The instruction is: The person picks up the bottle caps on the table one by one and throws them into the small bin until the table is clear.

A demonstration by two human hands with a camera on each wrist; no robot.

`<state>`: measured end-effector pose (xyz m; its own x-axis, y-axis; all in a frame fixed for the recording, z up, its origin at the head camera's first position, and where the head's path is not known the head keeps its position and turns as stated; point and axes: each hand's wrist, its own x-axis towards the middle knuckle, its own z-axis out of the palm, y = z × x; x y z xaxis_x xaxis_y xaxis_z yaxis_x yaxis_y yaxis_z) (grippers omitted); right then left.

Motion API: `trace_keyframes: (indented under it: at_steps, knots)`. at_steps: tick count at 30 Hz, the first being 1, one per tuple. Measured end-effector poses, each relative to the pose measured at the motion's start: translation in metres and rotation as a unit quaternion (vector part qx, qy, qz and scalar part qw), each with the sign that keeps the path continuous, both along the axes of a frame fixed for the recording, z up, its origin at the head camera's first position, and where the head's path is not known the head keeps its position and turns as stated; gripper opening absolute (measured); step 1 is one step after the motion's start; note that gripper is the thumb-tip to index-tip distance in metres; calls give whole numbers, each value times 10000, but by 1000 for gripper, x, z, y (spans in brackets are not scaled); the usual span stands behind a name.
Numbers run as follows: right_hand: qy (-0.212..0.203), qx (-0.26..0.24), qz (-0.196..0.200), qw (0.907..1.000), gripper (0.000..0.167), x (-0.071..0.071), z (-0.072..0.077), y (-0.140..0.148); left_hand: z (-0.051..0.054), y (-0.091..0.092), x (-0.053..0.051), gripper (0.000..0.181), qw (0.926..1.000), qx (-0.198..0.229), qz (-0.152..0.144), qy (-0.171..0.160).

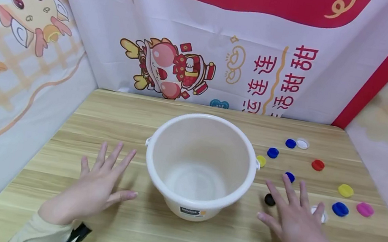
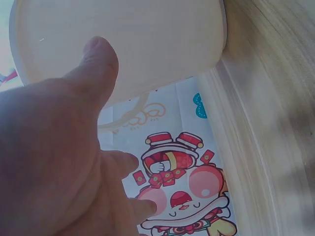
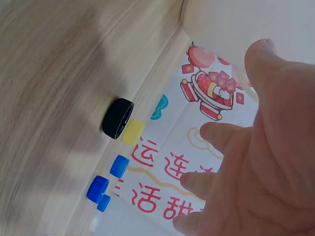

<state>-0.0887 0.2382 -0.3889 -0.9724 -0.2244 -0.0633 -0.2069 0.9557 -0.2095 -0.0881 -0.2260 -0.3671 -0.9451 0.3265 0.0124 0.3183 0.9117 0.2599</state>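
Note:
A white bucket (image 1: 199,202) stands upright in the middle of the wooden table, with nothing visible inside. To its left, my left hand (image 1: 96,188) is spread with straight fingers, apart from the bucket. On the other side my right hand (image 1: 296,226) is spread the same way, above a white bottle cap (image 1: 323,215) that it partly hides. Close to the right fingers are a black cap (image 1: 270,199) and a blue cap (image 1: 289,177). In the right wrist view the black cap (image 3: 117,118) sits on the table, not touched by the hand. Both hands hold nothing.
Several more caps lie at the right: red (image 1: 318,165), yellow (image 1: 346,190), pink (image 1: 365,209) and blue (image 1: 340,209). A yellow cap (image 1: 261,161) is beside the bucket's right handle lug. A printed cloth (image 1: 202,24) hangs behind the table (image 1: 103,110), with more cloth at both sides.

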Motion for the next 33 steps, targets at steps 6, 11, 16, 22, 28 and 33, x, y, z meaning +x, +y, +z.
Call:
trace_keyframes:
  at_steps: [6,11,16,22,28,33]
  knots:
    - [148,-117,179,9997,80,-7,0,6,5,-3,-6,97,9996,254,-141,47]
    - [525,-324,250,9978,71,-15,-2,12,26,-9,-20,87,9920,1169,-336,335]
    - [785,-658,304,9943,58,-22,-10,18,49,-6,-34,71,9748,1976,-761,701]
    - [805,-832,323,9928,52,-28,-18,24,65,12,-50,60,9570,2332,-1493,866]
    - [637,-961,152,9932,49,-35,-24,25,72,25,-63,57,9490,2303,-2098,483]
    - [473,-981,56,9940,46,-39,-25,24,75,27,-72,53,9449,2233,-2391,96]
